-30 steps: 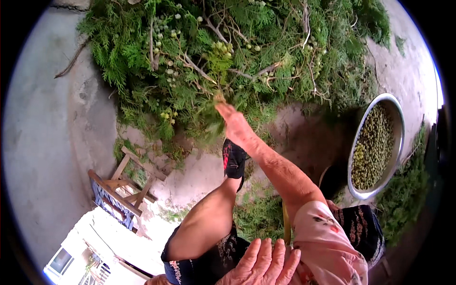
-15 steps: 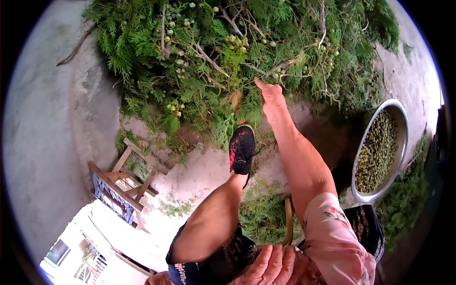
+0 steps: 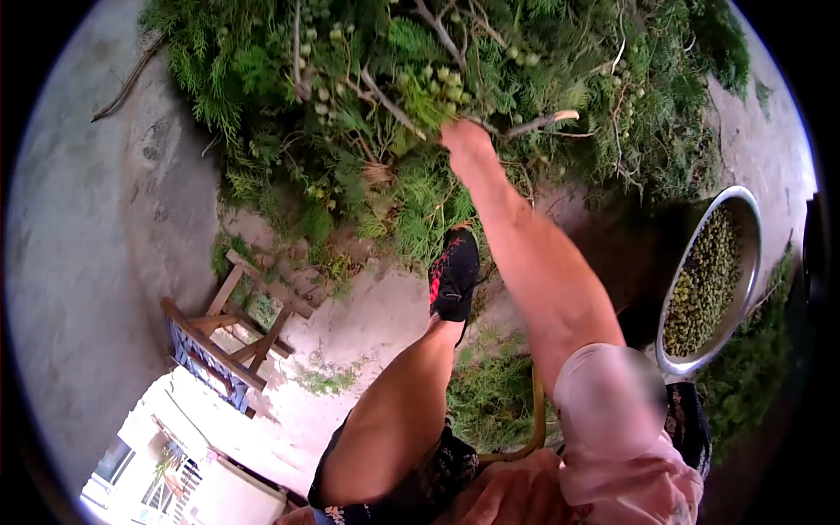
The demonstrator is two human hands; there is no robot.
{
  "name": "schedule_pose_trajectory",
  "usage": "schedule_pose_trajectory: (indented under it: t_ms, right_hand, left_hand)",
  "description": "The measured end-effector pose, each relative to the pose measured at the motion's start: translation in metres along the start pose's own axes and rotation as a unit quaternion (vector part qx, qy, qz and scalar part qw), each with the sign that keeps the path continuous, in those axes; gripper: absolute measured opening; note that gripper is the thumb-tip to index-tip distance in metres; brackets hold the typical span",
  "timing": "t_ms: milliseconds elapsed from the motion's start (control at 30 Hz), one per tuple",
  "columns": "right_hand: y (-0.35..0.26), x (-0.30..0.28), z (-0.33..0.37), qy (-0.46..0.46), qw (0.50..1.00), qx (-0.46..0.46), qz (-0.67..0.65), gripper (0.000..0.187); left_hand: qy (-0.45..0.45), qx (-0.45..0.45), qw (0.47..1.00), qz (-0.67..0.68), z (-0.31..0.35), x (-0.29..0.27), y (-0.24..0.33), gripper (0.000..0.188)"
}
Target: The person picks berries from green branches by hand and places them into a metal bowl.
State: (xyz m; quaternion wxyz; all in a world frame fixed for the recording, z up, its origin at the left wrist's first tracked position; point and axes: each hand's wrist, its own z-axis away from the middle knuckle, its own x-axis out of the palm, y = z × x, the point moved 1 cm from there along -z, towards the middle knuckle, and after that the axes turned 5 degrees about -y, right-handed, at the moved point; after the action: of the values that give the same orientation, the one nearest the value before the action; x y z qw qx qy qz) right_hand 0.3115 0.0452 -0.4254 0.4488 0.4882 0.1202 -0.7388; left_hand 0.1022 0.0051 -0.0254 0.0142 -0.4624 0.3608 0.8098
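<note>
My right hand reaches forward into a large pile of cut cypress branches. Its fingers are closed at the base of a leafy cypress branch bearing pale green cones, and the foliage partly hides the fingertips. Just right of that hand, a bare stick with a pale cut end juts out of the pile. My left hand rests low by my lap at the lower edge, smeared and partly cut off, so its fingers do not show clearly.
On the right stands a metal basin filled with small green cones. A wooden stool lies tipped over at the left. My foot in a black and red shoe is at the pile's near edge. Loose cypress sprigs lie on the ground.
My right hand has moved slightly left and farther into the pile, to the cone-bearing branch. Some branches around it have shifted. The left hand has sunk lower at my lap.
</note>
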Motion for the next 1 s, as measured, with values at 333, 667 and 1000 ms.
schedule_pose_trajectory:
  t_ms: [333, 667, 1000]
  right_hand:
    - [-0.038, 0.01, 0.1, 0.148, 0.576, 0.422, -0.684, 0.053]
    - [-0.051, -0.079, 0.025, -0.029, 0.821, 0.122, -0.557, 0.006]
    - [-0.049, -0.02, 0.129, 0.32, 0.485, 0.282, -0.764, 0.025]
  left_hand:
    - [-0.003, -0.003, 1.0, -0.018, 0.001, 0.003, -0.004, 0.037]
    - [-0.012, -0.014, 1.0, -0.011, 0.003, 0.004, -0.013, 0.035]
    - [0.003, -0.039, 0.999, -0.008, 0.007, 0.006, -0.014, 0.033]
